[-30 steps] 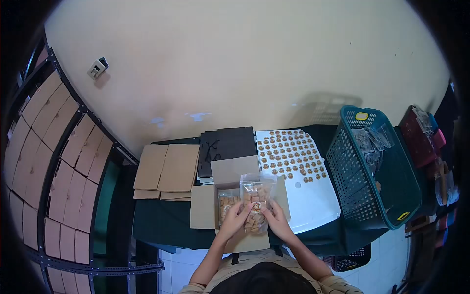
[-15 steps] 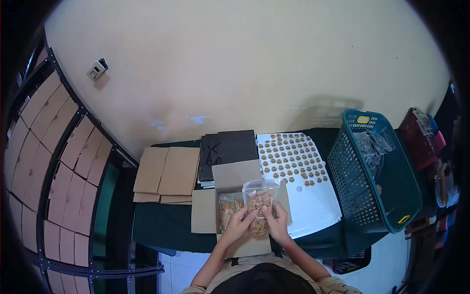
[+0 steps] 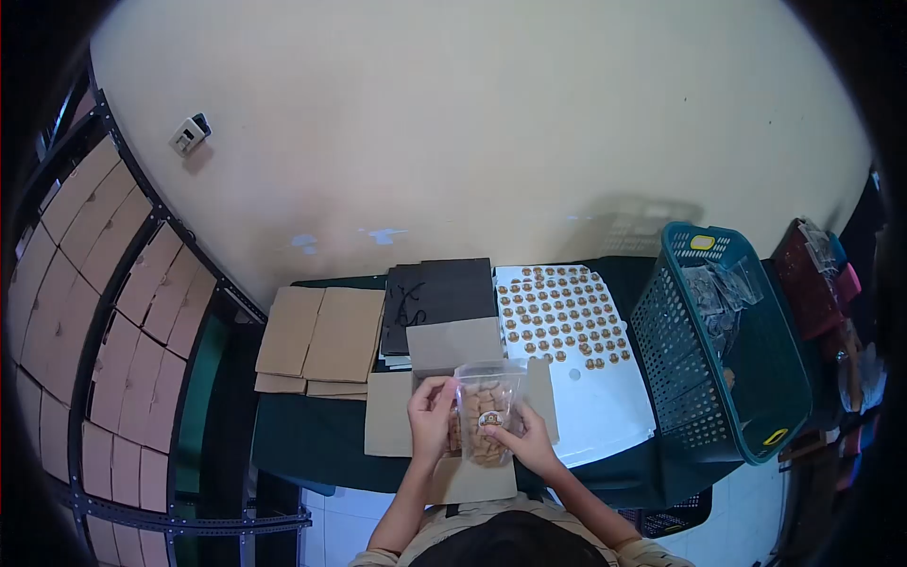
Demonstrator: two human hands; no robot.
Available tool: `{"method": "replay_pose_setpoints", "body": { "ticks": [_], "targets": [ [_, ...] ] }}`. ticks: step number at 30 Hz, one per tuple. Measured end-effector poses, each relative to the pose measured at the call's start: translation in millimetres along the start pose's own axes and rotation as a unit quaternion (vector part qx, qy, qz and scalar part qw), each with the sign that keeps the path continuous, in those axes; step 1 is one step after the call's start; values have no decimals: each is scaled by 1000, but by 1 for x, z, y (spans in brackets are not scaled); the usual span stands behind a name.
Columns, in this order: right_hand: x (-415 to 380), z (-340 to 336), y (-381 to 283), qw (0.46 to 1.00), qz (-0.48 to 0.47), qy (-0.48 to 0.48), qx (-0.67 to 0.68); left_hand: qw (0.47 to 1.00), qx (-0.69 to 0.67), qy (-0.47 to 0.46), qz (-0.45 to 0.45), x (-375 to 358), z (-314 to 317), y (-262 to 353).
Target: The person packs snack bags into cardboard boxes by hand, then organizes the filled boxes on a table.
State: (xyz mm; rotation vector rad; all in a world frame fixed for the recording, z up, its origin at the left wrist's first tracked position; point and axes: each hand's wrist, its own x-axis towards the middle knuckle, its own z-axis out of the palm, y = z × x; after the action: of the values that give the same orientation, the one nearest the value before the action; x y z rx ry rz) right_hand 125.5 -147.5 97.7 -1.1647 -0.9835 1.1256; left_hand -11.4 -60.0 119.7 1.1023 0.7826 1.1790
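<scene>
A clear zip pouch (image 3: pixel 484 397) of small tan snack pieces is held upright above an open cardboard box (image 3: pixel 453 342). A round label (image 3: pixel 491 419) shows on its front. My right hand (image 3: pixel 531 442) grips the pouch's right side, its thumb lying by the label. At the upper left edge of the pouch, my left hand (image 3: pixel 433 418) has its fingers closed in a pinch. Other snack pouches in the box are mostly hidden behind my hands and the held pouch.
A white sheet of round stickers (image 3: pixel 605 406) lies to the right, beside a green basket (image 3: pixel 675 354) holding clear packets. Flattened cardboard boxes (image 3: pixel 316 331) and black folders (image 3: pixel 453 288) lie at the left and back. Shelves of boxes (image 3: pixel 113 369) stand far left.
My left hand has moved from the pouch's front to its upper left edge. My right thumb now lies by the label, and the pouch has shifted slightly left and down.
</scene>
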Motion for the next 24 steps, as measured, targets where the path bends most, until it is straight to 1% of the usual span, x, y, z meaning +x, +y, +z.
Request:
{"method": "replay_pose_setpoints", "body": {
  "ticks": [1, 2, 4, 5, 6, 7, 8, 10, 11, 12, 14, 16, 18, 20, 22, 24],
  "targets": [
    [0, -2, -2, 1000, 0, 0, 1, 1000, 9, 10, 20, 1, 0, -5],
    [1, -4, -7, 1000, 4, -1, 2, 1000, 9, 10, 20, -1, 1, -5],
    [5, -11, -21, 1000, 7, -3, 5, 994, 76, 32, 71, -5, 6, -4],
    [7, -16, -33, 983, -79, 33, -163, 992, 89, 28, 83, -8, 6, -6],
    [9, -18, -46, 930, -161, 67, -325, 992, 90, 28, 83, -8, 7, -6],
    [11, -17, -60, 907, -202, 80, -361, 978, 159, 1, 133, -10, 8, -6],
    [13, -18, -67, 907, -201, 79, -361, 957, 227, -26, 181, -14, 10, -5],
    [14, -20, -74, 847, -248, -40, -468, 951, 238, -38, 192, -19, 18, 0],
    [16, -16, -68, 864, -251, -52, -432, 940, 261, -59, 213, -21, 19, 0],
    [16, -13, -67, 865, -251, -53, -432, 926, 284, -80, 234, -22, 20, 1],
    [15, -8, -65, 862, -252, -54, -437, 925, 291, -76, 233, -24, 19, 2],
    [13, -5, -66, 865, -260, -42, -428, 975, 179, -61, 115, -27, 16, -4],
    [11, -4, -62, 886, -232, -32, -400, 977, 175, -53, 114, -25, 11, -7],
    [9, -4, -65, 887, -230, -31, -398, 977, 171, -35, 127, -24, 11, -5],
    [7, -5, -66, 889, -228, -29, -396, 977, 178, -24, 115, -22, 7, -2],
    [5, -8, -63, 888, -236, -16, -394, 990, 98, 36, 91, -17, 3, 3]
  ]
}}
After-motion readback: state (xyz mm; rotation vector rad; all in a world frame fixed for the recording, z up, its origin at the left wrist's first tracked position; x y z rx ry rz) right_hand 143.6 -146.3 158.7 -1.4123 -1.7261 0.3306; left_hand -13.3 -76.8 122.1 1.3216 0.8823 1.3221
